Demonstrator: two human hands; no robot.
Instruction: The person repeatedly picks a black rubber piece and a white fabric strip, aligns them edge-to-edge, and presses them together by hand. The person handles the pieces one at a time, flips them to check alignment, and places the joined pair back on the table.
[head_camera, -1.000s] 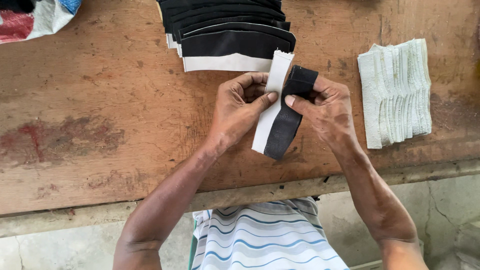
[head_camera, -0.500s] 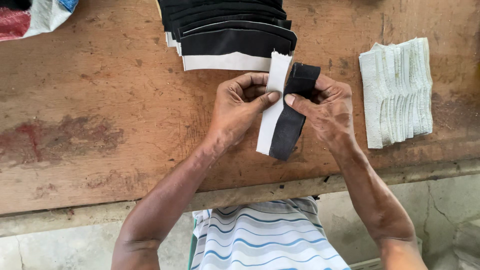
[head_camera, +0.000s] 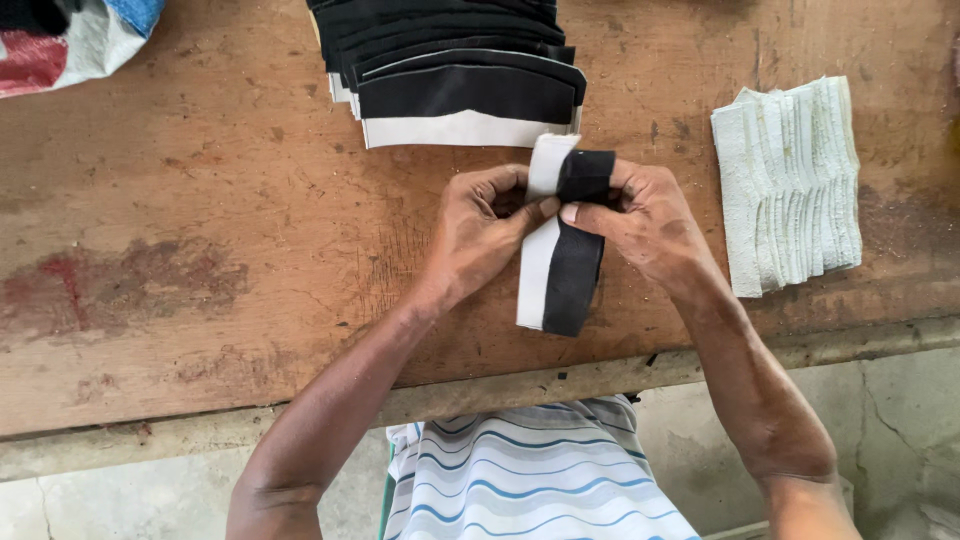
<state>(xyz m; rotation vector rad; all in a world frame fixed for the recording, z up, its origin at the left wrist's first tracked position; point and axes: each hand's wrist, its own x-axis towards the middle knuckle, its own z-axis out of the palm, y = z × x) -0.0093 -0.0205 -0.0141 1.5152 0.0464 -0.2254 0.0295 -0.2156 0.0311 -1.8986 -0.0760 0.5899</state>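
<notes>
At the far left corner of the wooden bench (head_camera: 200, 250) lies a bunched woven sack (head_camera: 70, 40) in red, white and blue, well away from my work and no bother to me. Nearer the middle, at the top edge, sits the fanned stack of black pieces with white backing (head_camera: 460, 85), its lowest piece just above my knuckles; I judge that if I lift my hands carelessly I could nudge that front piece and upset the fan. My left hand (head_camera: 480, 235) has its fingers curled and closed on the white side of the black-and-white strip (head_camera: 560, 270), thumb pressed against the fold near the top. The strip hangs between my two hands over the front part of the bench, its lower end loose and pointing toward my striped shirt (head_camera: 530, 480). My right hand (head_camera: 640, 220) pinches the black flap where it bends over the top, fingertips shut tight on it. The risk I see is the fold slipping: with the two layers held only at the upper end, the black one may slide askew from the white, or the free tail could twist. To the right, well apart, rests a neat pile of white folded pieces (head_camera: 790, 185), out of my way.
</notes>
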